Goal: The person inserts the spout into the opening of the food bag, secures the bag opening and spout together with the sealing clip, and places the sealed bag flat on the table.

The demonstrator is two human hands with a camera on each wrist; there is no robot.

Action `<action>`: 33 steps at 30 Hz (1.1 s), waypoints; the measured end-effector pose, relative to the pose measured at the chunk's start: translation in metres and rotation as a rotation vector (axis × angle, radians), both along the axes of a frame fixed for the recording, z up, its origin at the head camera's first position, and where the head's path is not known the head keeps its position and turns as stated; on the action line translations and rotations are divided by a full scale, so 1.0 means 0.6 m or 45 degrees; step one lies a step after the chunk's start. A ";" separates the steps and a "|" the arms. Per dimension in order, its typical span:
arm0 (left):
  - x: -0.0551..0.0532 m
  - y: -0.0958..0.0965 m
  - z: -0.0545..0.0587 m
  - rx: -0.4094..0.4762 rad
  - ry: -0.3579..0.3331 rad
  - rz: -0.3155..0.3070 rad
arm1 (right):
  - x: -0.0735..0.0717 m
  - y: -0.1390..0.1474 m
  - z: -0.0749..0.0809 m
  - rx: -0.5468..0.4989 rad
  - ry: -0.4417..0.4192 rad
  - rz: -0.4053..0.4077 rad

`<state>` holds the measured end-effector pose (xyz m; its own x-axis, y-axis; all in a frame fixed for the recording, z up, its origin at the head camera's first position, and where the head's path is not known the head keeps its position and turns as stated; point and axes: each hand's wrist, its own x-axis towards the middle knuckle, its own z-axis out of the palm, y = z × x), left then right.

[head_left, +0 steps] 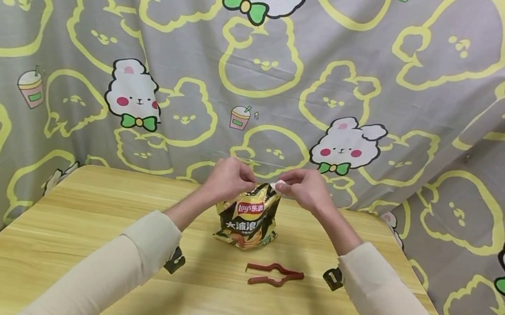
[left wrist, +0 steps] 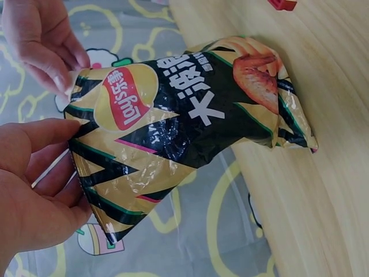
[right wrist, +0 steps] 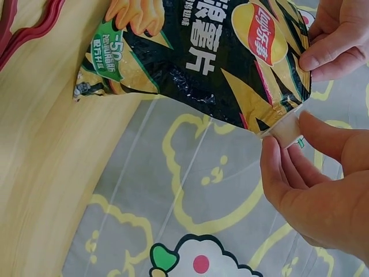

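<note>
A black and gold Lay's chip bag [head_left: 246, 221] stands on the table, its top edge raised between both hands. My left hand [head_left: 230, 179] pinches that top edge near its left side; in the left wrist view, thumb and fingers [left wrist: 49, 135] lie on either face of the bag. With thumb and fingertips my right hand [head_left: 305, 188] pinches a small white piece [right wrist: 286, 130] at the bag's right top corner. What kind of thing the white piece is, I cannot tell. Nearer to me lie dark red tongs [head_left: 274, 275], their arms spread and pointing left.
The wooden table [head_left: 109, 279] reaches back to a grey curtain [head_left: 189, 56] printed with cartoon animals. Black devices [head_left: 333, 279] show at both wrists, beside the light sleeves.
</note>
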<state>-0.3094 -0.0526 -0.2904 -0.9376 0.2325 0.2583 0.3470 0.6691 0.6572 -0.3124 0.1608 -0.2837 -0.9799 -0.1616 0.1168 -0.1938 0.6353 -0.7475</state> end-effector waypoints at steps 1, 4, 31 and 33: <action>0.000 0.000 0.000 -0.001 -0.001 -0.001 | 0.000 0.000 0.000 -0.003 -0.003 -0.001; -0.001 0.001 -0.001 -0.004 -0.001 0.003 | -0.001 0.003 -0.001 -0.011 -0.015 -0.001; 0.000 -0.004 -0.001 0.013 0.042 -0.021 | 0.035 0.080 -0.082 0.107 -0.032 0.036; 0.000 -0.005 -0.001 0.020 0.045 -0.025 | 0.041 0.084 -0.097 0.123 -0.058 0.044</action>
<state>-0.3095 -0.0555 -0.2913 -0.9230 0.2467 0.2954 0.3836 0.6512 0.6548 -0.2878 0.2111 -0.3420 -0.9775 -0.2037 0.0541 -0.1838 0.6983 -0.6918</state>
